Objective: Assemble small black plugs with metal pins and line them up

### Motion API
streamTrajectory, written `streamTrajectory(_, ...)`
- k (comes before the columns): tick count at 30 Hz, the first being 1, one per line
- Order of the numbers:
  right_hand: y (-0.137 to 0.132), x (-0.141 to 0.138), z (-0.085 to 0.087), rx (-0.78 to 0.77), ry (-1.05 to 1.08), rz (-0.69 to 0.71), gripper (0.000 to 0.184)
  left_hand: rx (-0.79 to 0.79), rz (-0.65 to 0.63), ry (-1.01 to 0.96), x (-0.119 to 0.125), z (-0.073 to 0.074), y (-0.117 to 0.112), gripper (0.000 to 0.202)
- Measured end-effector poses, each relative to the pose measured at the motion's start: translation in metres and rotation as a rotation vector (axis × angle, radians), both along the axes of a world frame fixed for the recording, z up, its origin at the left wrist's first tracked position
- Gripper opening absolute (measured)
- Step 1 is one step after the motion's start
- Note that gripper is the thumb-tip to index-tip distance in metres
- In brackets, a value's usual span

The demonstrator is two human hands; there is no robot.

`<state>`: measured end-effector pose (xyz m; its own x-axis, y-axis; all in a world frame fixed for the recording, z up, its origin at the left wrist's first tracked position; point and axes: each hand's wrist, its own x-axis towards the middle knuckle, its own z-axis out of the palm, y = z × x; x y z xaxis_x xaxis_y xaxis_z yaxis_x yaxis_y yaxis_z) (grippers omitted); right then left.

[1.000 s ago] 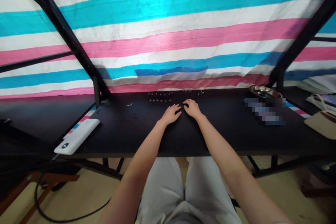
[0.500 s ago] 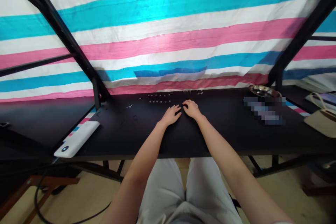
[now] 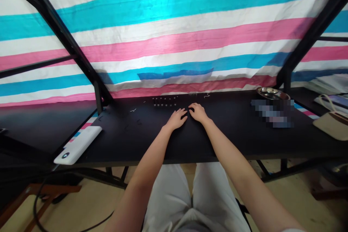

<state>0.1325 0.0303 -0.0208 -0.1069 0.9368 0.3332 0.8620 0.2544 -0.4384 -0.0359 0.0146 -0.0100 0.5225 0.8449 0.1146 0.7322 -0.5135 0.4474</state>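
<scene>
My left hand (image 3: 177,119) rests palm down on the black tabletop (image 3: 239,134), fingers apart and nothing in them. Close beside it, my right hand (image 3: 198,112) lies on the same surface, its fingers loosely bent and also without anything held. The fingertips of the two hands point toward each other with a small gap. Just beyond my left hand stand two short rows of small dark pieces with light tops (image 3: 162,105), too small to name. A row of small metallic pieces (image 3: 193,94) lies near the back edge, beyond my right hand.
White string-like scraps (image 3: 207,95) lie near the back edge. At left is a white power-bank-like device (image 3: 78,145) with a cable. A round metal dish (image 3: 273,93) and a blurred-out object (image 3: 273,113) are at right, near a beige bag (image 3: 332,125). Striped sheeting (image 3: 174,43) hangs behind.
Both hands stay in the same place and pose on the tabletop. Only the view has shifted very slightly.
</scene>
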Motion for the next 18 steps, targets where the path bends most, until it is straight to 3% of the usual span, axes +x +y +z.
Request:
streamTrajectory(14, -0.0004, -0.0008, 0.0001, -0.002, -0.010, 0.000, 0.024, -0.004, 0.014, 0.011, 0.0010, 0.0038, -0.0034, 0.044)
streamTrajectory(18, -0.0003, -0.0006, -0.0005, 0.000, 0.002, -0.002, 0.024, 0.026, 0.030, -0.073, 0.0016, 0.0024, -0.0037, 0.038)
